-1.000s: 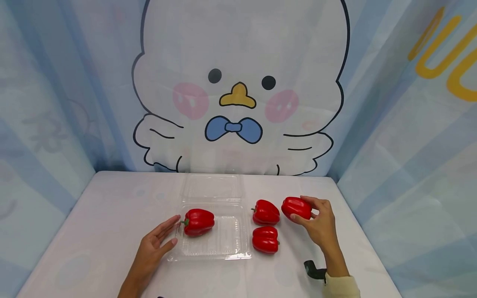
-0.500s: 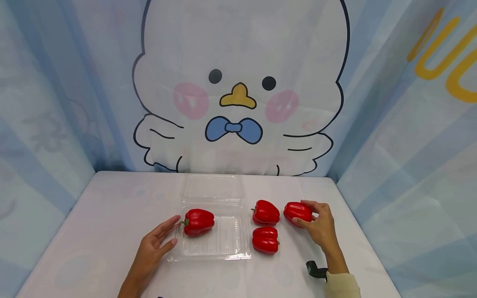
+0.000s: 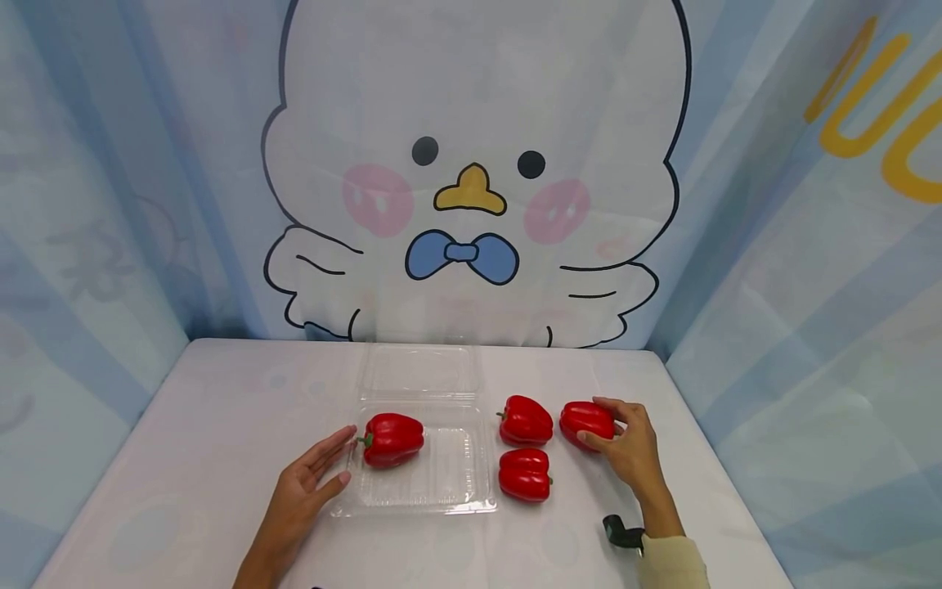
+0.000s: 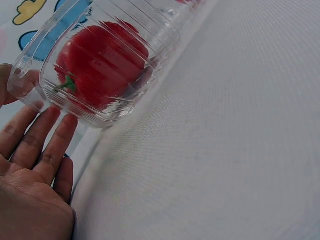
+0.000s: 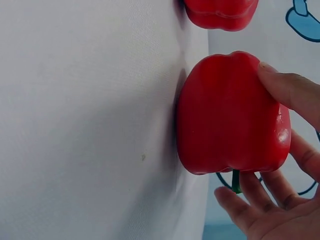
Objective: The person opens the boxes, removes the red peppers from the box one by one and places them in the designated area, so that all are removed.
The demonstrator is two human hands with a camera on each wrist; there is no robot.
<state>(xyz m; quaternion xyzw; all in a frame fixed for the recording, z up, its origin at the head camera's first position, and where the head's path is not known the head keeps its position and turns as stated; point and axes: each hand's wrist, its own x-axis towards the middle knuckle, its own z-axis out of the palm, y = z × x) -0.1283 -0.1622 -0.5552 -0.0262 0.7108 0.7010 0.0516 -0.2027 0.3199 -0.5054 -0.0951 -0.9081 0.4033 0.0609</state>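
Observation:
In the head view my right hand (image 3: 633,446) holds a red bell pepper (image 3: 586,424) at the right of the table, thumb on the near side and fingers at the far side. The right wrist view shows this pepper (image 5: 230,115) resting on the table, its green stem towards my palm. My left hand (image 3: 305,483) touches the left edge of a clear plastic clamshell box (image 3: 441,491) with nearly straight fingers. Inside the box lies another red bell pepper (image 3: 393,440), its stem to the left; the left wrist view shows it through the ribbed wall (image 4: 112,112).
Two more red bell peppers, a far one (image 3: 526,420) and a near one (image 3: 525,474), lie between the box and my right hand. The box's lid (image 3: 419,370) lies folded back towards the cartoon curtain (image 3: 471,311). A dark wrist-camera mount (image 3: 621,533) sticks out by the right sleeve.
My right hand has lowered the pepper onto the table, a little nearer to me, and keeps its hold. The left hand and the box have not moved.

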